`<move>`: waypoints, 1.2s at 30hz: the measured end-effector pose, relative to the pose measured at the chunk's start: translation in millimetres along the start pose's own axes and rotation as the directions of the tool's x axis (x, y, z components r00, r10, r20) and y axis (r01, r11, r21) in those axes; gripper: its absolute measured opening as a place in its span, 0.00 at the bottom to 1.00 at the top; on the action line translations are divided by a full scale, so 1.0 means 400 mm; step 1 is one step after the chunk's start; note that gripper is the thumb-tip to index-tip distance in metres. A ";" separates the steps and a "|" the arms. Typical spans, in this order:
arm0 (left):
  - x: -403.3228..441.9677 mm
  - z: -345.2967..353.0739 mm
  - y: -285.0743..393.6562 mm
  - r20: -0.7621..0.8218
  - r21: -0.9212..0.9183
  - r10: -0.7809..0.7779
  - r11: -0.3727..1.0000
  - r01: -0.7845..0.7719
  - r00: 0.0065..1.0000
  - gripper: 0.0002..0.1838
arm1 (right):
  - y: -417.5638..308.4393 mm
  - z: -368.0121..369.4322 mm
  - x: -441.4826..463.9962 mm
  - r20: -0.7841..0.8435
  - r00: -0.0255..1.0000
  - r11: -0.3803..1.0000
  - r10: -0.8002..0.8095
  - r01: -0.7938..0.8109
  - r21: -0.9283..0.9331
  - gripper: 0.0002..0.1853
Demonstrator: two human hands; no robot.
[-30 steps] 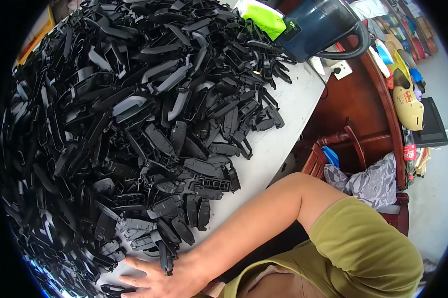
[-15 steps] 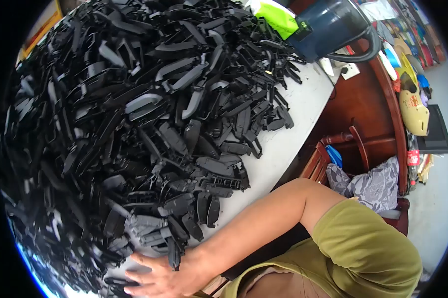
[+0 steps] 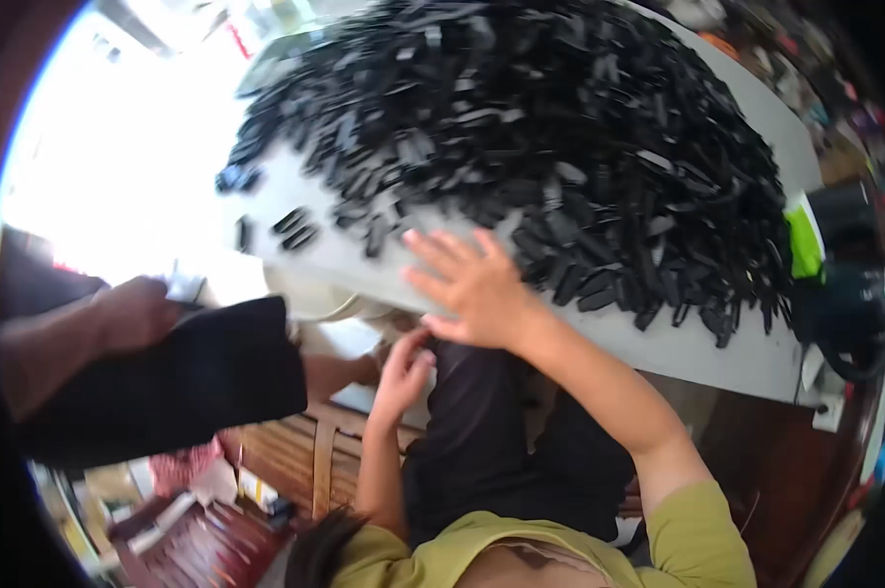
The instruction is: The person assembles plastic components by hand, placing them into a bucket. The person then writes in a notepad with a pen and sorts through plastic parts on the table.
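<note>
A large heap of black plastic parts (image 3: 560, 127), long and slim, covers much of the white table (image 3: 668, 348). My right hand (image 3: 477, 294) is over the table's near edge beside the heap, fingers spread and nothing in them. Lower and to its left, my left hand (image 3: 401, 377) is beside my dark-trousered leg. Its fingers are loosely bent and slightly apart, with nothing visible in them, though blur softens the detail. A few loose black parts (image 3: 295, 227) lie apart from the heap at the table's left.
At left, another person's hand (image 3: 134, 314) rests by their dark-clothed leg (image 3: 168, 377). A pale container (image 3: 315, 299) stands under the table edge. Wooden slats (image 3: 276, 451) are below. A dark mug (image 3: 854, 284) and a green-and-white packet (image 3: 803, 240) stand at the right.
My view has swung left, so the heap and mug appear farther right. My left hand and another person have come into view. My right hand is now away from the parts it was among.
</note>
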State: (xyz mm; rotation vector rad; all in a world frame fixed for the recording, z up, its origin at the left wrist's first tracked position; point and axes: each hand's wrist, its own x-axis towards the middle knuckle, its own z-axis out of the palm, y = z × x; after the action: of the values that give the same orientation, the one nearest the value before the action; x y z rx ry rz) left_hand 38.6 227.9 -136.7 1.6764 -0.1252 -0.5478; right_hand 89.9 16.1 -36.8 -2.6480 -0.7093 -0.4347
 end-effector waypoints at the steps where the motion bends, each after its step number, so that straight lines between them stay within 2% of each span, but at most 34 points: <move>1: -0.082 -0.015 0.098 0.142 0.112 0.046 0.992 -0.062 0.989 0.25 | 0.000 -0.001 -0.001 0.000 1.000 1.000 -0.007 0.007 -0.007 0.29; 2: -0.146 -0.036 0.210 0.356 0.201 0.123 0.958 -0.205 0.926 0.28 | -0.003 -0.013 0.002 0.021 1.000 1.000 -0.015 0.015 -0.004 0.29; 3: -0.194 -0.057 0.264 0.565 0.166 0.211 0.918 -0.361 0.797 0.32 | -0.002 -0.016 0.002 0.018 0.999 1.000 -0.030 0.030 -0.007 0.28; 4: -0.239 -0.070 0.349 0.734 0.147 0.200 0.886 -0.439 0.649 0.36 | -0.003 -0.014 -0.002 0.018 0.999 0.999 -0.037 0.037 -0.012 0.28; 5: -0.269 -0.073 0.392 0.855 0.017 0.270 0.839 -0.544 0.442 0.40 | -0.007 -0.014 -0.005 0.012 0.999 0.999 -0.040 0.040 -0.023 0.28; 7: -0.347 -0.080 0.473 0.931 -0.165 0.326 0.773 -0.613 0.161 0.42 | -0.010 -0.018 -0.008 0.013 0.999 0.997 -0.051 0.051 -0.060 0.29; 9: -0.424 -0.109 0.582 0.949 -0.201 0.313 0.700 -0.686 0.042 0.33 | -0.019 -0.016 -0.013 0.001 0.997 0.987 -0.080 0.080 -0.141 0.29; 11: -0.538 -0.157 0.674 0.901 -0.181 0.425 0.556 -0.812 0.091 0.23 | -0.020 -0.012 -0.011 -0.007 0.994 0.959 -0.112 0.107 -0.264 0.29; 12: -0.585 -0.158 0.719 0.747 -0.396 0.656 0.313 -0.863 -0.105 0.16 | -0.028 -0.017 -0.009 0.005 0.993 0.941 -0.118 0.113 -0.320 0.29; 13: -0.628 -0.157 0.747 0.519 -0.542 0.791 0.012 -0.840 -0.323 0.09 | -0.032 -0.022 -0.008 0.018 0.992 0.918 -0.126 0.124 -0.378 0.30; 14: -0.722 -0.229 0.692 0.314 -0.682 0.799 -0.186 -0.707 -0.513 0.16 | -0.027 -0.016 -0.009 0.024 0.986 0.884 -0.164 0.158 -0.439 0.30; 15: -0.709 -0.160 0.740 0.106 -0.771 0.850 -0.258 -0.582 -0.516 0.17 | -0.026 -0.018 -0.010 0.023 0.987 0.881 -0.158 0.152 -0.447 0.29; 16: -0.741 -0.210 0.733 0.175 -0.818 0.839 -0.167 -0.551 -0.514 0.19 | -0.029 -0.014 -0.009 0.023 0.987 0.881 -0.160 0.153 -0.447 0.29; 17: -0.748 -0.211 0.680 0.086 -0.732 0.945 -0.156 -0.663 -0.317 0.11 | -0.025 -0.007 -0.007 0.020 0.988 0.880 -0.153 0.145 -0.453 0.29; 18: -0.738 -0.203 0.649 0.040 -0.538 0.983 -0.131 -0.833 -0.180 0.12 | -0.018 -0.002 -0.003 0.015 0.991 0.877 -0.136 0.127 -0.464 0.28; 19: -0.716 -0.180 0.649 0.041 -0.361 0.999 0.021 -0.932 0.006 0.15 | -0.011 -0.001 -0.001 0.019 0.992 0.873 -0.125 0.119 -0.473 0.28; 20: -0.693 -0.197 0.653 0.183 -0.296 0.975 0.179 -0.938 0.128 0.19 | -0.010 -0.011 -0.002 0.027 0.995 0.868 -0.101 0.101 -0.486 0.27; 21: -0.663 -0.209 0.635 0.231 -0.306 0.958 0.237 -0.922 0.170 0.18 | -0.007 -0.020 -0.007 0.027 0.993 0.863 -0.113 0.112 -0.494 0.23; 23: -0.678 -0.211 0.652 0.156 0.153 0.931 0.306 -0.940 0.329 0.18 | -0.001 -0.032 -0.012 0.048 0.980 0.766 -0.195 0.183 -0.616 0.20; 25: -0.701 -0.196 0.672 -0.038 0.415 0.909 0.392 -0.821 0.415 0.19 | -0.003 -0.044 -0.014 0.063 0.963 0.726 -0.263 0.241 -0.644 0.18; 26: -0.710 -0.195 0.686 -0.086 0.480 0.896 0.421 -0.770 0.437 0.18 | -0.003 -0.044 -0.012 0.072 0.955 0.716 -0.287 0.264 -0.647 0.17; 27: -0.716 -0.202 0.702 -0.090 0.533 0.884 0.431 -0.728 0.458 0.17 | -0.002 -0.041 -0.013 0.029 0.946 0.714 -0.322 0.263 -0.649 0.16; 29: -0.722 -0.198 0.716 -0.137 0.519 0.856 0.491 -0.700 0.499 0.13 | -0.010 -0.039 -0.009 -0.012 0.947 0.755 -0.321 0.248 -0.607 0.13; 32: -0.701 -0.208 0.698 -0.103 0.519 0.861 0.474 -0.711 0.499 0.11 | -0.011 -0.032 -0.019 -0.048 0.928 0.783 -0.370 0.283 -0.554 0.11; 36: -0.681 -0.214 0.688 -0.085 0.702 0.845 0.427 -0.570 0.528 0.10 | -0.037 -0.051 -0.055 -0.076 0.893 0.768 -0.444 0.336 -0.544 0.12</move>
State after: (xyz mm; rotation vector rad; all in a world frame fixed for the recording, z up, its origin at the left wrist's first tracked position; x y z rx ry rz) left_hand -103.3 357.4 210.2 2.0867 -0.7556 0.6492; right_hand 60.0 10.3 -23.1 -2.8595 -1.2367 -1.1458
